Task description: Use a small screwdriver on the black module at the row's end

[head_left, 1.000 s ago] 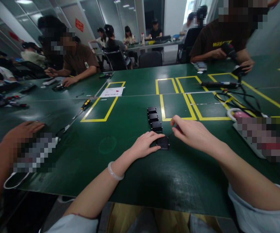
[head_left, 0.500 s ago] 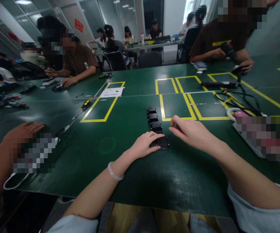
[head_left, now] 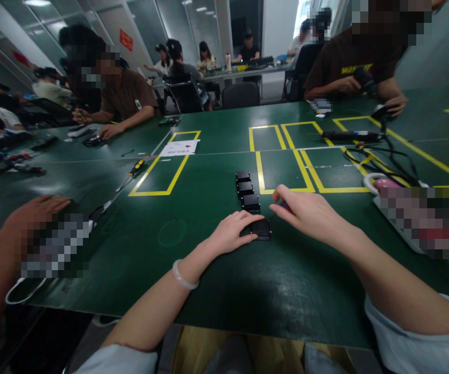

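My left hand (head_left: 234, 234) grips a small black square piece (head_left: 262, 229) by its left side, thumb at the near edge and fingers at the far one. The piece lies flat on the green table. Just right of it, my right hand (head_left: 298, 208) is closed in a pinch. A thin dark sliver shows between its fingertips and the piece's far right corner; it is too small to name. Beyond my left fingers, several similar black square pieces (head_left: 244, 188) stand in a row running away from me.
Yellow tape rectangles (head_left: 261, 174) mark the green table (head_left: 208, 291). At the left, another person's hand (head_left: 39, 215) rests by a blurred-out device (head_left: 58, 246). Further off lie a yellow-black screwdriver (head_left: 137, 166), a paper label (head_left: 179, 148) and black cables (head_left: 393, 156). People sit opposite.
My right fingertips have shifted very slightly left. My left hand and the black pieces stay in place.
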Motion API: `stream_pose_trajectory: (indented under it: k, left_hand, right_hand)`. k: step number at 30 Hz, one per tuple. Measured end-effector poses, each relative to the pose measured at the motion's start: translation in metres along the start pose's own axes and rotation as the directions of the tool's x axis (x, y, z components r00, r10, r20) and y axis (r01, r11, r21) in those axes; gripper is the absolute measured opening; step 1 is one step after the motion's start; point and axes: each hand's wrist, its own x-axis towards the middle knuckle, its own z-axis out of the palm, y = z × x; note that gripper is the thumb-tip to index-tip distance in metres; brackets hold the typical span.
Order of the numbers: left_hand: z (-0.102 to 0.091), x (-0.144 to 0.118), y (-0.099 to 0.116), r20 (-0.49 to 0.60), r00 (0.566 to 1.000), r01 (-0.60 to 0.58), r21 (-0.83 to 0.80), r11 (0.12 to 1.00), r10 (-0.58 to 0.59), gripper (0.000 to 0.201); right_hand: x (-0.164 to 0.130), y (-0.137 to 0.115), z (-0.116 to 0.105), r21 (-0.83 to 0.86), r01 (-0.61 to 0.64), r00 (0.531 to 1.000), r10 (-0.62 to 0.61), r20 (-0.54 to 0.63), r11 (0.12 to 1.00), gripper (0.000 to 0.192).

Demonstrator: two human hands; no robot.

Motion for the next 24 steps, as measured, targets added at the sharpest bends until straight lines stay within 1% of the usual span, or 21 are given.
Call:
stream_pose_trajectory:
  k: [4, 9, 12, 16, 18, 24]
  left_hand:
    - [0.0002, 0.0001, -0.0003, -0.002, 1.000, -0.002, 0.005, 1.000, 0.002, 0.049]
    - [0.0003, 0.0000, -0.0008, 0.001, 1.000, -0.003, 0.015, 1.000, 0.003, 0.049]
    - [0.0003, 0.0002, -0.0006, 0.006, 1.000, -0.003, 0.014, 1.000, 0.003, 0.050]
    - [-0.0001, 0.0004, 0.0002, 0.006, 1.000, 0.000, 0.013, 1.000, 0.000, 0.049]
    - [-0.0005, 0.0003, 0.0006, 0.008, 1.000, 0.002, 0.014, 1.000, -0.003, 0.049]
    - [-0.0003, 0.0001, 0.0001, 0.009, 1.000, 0.003, 0.019, 1.000, -0.003, 0.049]
  right_hand:
    - [0.0022, -0.0003, 0.0033, -0.054, -0.025, 1.000, 0.025, 0.009, 0.998, 0.025]
    - [0.0009, 0.0026, 0.0035, -0.008, 0.009, 1.000, -0.009, -0.004, 1.000, 0.017]
    - [0.0000, 0.0010, 0.0014, -0.005, 0.007, 1.000, -0.007, -0.008, 1.000, 0.017]
    - [0.0013, -0.0022, 0.0010, -0.073, -0.028, 1.000, 0.028, 0.004, 0.997, 0.024]
    - [0.0017, -0.0028, 0.0017, -0.101, -0.036, 0.999, 0.037, 0.009, 0.994, 0.023]
    - [-0.0005, -0.0044, 0.0017, -0.065, 0.012, 1.000, -0.013, -0.012, 0.998, 0.019]
